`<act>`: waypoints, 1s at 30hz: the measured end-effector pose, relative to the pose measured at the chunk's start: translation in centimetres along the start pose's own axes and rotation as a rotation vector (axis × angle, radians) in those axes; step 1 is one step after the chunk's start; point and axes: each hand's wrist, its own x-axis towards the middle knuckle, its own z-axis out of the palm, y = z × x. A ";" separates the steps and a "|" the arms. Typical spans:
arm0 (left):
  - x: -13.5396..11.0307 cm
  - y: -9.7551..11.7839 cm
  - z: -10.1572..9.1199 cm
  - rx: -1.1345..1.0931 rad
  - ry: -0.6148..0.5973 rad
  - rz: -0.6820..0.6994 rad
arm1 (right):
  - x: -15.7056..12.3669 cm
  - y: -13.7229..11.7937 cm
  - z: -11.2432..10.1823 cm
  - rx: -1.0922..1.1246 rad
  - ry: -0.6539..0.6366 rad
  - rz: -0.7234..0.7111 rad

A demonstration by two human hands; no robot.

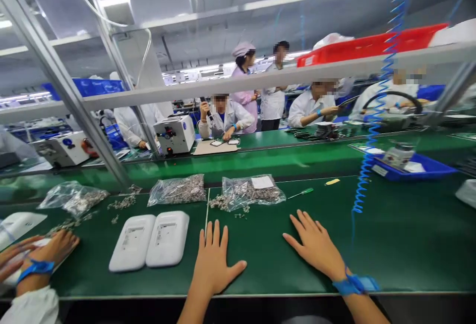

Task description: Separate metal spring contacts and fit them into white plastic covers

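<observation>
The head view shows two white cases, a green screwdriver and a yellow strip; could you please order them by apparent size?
1. Left white case and right white case: too alike to rank apart
2. Green screwdriver
3. Yellow strip

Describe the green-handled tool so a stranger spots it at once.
On the green table, find the outspread right hand with the blue wristband. Just beyond its fingertips lies the green-handled tool. Its thin shaft sets it apart from the yellow piece to its right.
</observation>
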 end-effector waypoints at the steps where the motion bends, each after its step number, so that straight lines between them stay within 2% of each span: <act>1: -0.1 0.0 0.1 -0.009 0.011 0.010 | 0.0 -0.2 -0.2 -0.057 0.013 -0.015; 4: 0.6 0.6 0.1 -0.005 0.022 0.046 | 1.0 -2.1 -1.9 -0.147 -0.062 -0.153; 6: 2.5 1.5 -0.2 0.021 0.071 0.063 | 2.8 -4.8 -3.7 -0.043 -0.137 -0.338; 7: 3.9 2.1 -0.4 0.028 0.137 0.050 | 3.8 -6.4 -4.5 0.044 -0.107 -0.464; 9: 7.0 3.1 -0.8 0.016 0.274 -0.020 | 6.3 -10.0 -5.2 0.192 0.086 -0.651; 10: 8.6 3.5 -1.0 0.012 0.314 -0.043 | 7.6 -11.5 -5.2 0.242 0.231 -0.661; 11: 10.1 3.7 -1.1 0.009 0.353 -0.070 | 8.8 -12.8 -4.8 0.251 0.295 -0.638; 13: 12.3 3.7 -1.1 0.008 0.405 -0.123 | 10.8 -14.1 -3.4 0.267 0.365 -0.591; 15: 13.3 3.3 -0.7 0.012 0.432 -0.160 | 11.8 -14.0 -1.7 0.290 0.380 -0.550; 18: 13.5 2.7 0.0 0.019 0.427 -0.142 | 11.9 -12.7 0.2 0.316 0.369 -0.538; 21: 13.6 2.5 0.4 0.010 0.396 -0.092 | 11.8 -12.0 0.9 0.250 0.310 -0.540; 30: 14.0 1.7 0.9 -0.072 0.436 0.059 | 10.3 -12.6 -0.6 0.114 0.202 -0.475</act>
